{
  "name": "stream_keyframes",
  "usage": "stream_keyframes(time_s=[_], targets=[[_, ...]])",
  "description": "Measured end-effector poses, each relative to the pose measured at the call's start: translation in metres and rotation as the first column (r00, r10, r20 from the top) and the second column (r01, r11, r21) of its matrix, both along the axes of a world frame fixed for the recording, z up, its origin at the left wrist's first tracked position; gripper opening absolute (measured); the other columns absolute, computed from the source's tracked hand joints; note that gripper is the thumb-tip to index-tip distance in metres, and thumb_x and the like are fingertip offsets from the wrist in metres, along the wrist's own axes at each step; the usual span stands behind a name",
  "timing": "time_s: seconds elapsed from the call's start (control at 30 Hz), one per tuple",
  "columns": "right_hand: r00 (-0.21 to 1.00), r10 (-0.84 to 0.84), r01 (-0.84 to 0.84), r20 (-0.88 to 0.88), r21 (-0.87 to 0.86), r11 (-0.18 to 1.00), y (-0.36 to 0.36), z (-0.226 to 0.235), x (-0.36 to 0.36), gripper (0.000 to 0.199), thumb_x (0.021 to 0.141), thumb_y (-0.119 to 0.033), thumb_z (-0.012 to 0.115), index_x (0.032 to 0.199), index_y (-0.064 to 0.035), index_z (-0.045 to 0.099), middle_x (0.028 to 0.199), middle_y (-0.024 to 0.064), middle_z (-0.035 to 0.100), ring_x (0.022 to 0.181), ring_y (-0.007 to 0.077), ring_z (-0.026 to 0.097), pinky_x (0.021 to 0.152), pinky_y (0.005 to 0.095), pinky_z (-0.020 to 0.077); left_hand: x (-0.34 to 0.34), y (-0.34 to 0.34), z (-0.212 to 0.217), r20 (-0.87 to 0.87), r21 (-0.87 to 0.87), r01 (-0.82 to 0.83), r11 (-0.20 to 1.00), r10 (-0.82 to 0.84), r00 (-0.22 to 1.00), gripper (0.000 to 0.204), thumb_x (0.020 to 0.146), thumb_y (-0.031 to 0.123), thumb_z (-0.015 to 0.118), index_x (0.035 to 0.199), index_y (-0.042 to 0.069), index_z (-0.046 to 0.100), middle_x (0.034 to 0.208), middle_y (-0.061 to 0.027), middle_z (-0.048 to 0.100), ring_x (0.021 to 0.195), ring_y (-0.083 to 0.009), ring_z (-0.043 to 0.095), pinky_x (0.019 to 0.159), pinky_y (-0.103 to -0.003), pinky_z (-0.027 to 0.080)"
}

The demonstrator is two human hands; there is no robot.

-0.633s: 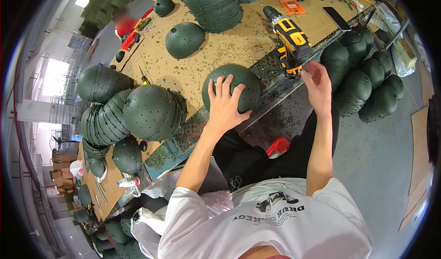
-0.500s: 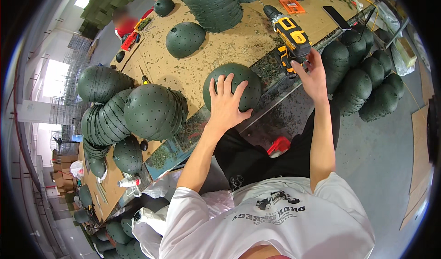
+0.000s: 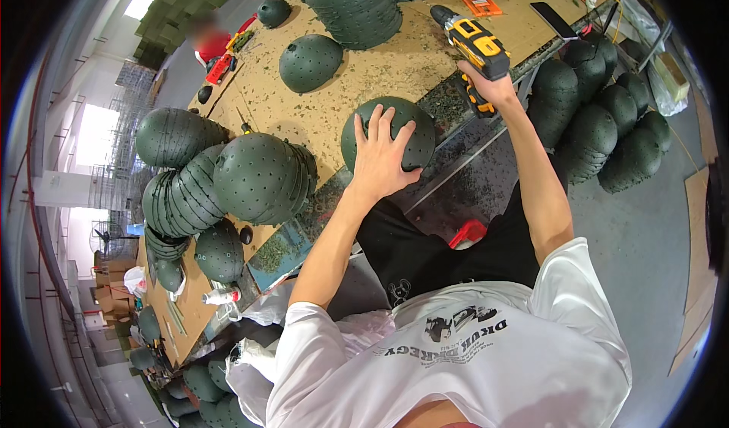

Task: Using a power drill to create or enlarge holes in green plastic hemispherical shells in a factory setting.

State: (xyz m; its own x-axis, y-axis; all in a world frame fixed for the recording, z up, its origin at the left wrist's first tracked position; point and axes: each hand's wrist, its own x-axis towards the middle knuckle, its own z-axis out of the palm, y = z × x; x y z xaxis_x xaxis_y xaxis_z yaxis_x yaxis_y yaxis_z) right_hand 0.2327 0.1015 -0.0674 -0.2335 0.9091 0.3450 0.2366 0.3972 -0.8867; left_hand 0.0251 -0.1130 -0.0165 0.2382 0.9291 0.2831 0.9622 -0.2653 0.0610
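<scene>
My left hand (image 3: pixel 380 153) lies with fingers spread over the top of a dark green dome (image 3: pixel 416 127) dotted with small holes, at the table's near edge. My right hand (image 3: pixel 490 86) is wrapped round the grip of a yellow and black cordless drill (image 3: pixel 480 46). The drill lies to the right of the dome, its chuck pointing away and to the left. Part of its grip is hidden behind my fingers. A single perforated dome (image 3: pixel 310 63) sits farther back on the table.
Stacked domes (image 3: pixel 262 179) stand left, with a taller stack (image 3: pixel 353 11) at the back. More domes (image 3: pixel 588 136) are piled beyond the right edge. An orange case (image 3: pixel 481 4) and a black phone (image 3: pixel 553 20) lie back right. Green scraps litter the cardboard-topped table (image 3: pixel 380 71). Co-workers sit across.
My right hand has closed round the drill's grip, where before its fingers were loose beside it. My left hand still lies on the dome. The view has shifted slightly.
</scene>
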Motion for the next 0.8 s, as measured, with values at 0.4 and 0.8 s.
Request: stream_keyframes(time_s=[0.4,0.8], targets=[[0.835,0.166,-0.297,-0.524,-0.177,0.938,-0.203,-0.041,0.089,0.005,0.091,-0.006,0.061,0.086,-0.0039,0.061,0.071,-0.0001,0.056,0.065,0.0088,0.054,0.062,0.0259,0.0447,0.000,-0.005,-0.003,-0.036,-0.004,0.000,1.000,-0.001,0.999,0.085,0.058,0.036,0.084,0.133,0.016,0.051,0.148,-0.0133,0.040,0.144,-0.0355,0.028,0.112,-0.067,0.018],[0.985,0.157,-0.170,0.067,0.463,0.870,-0.289,-0.098,0.091,0.019,0.077,-0.004,0.074,0.095,-0.0105,0.069,0.089,0.0047,0.069,0.079,0.0262,0.067,0.067,0.0389,0.0518,-0.004,-0.004,-0.010,-0.095,0.017,-0.002,1.000,0.004,0.995,0.082,0.063,0.038,0.083,0.136,0.023,0.049,0.151,-0.0093,0.039,0.144,-0.0324,0.030,0.112,-0.067,0.019]])
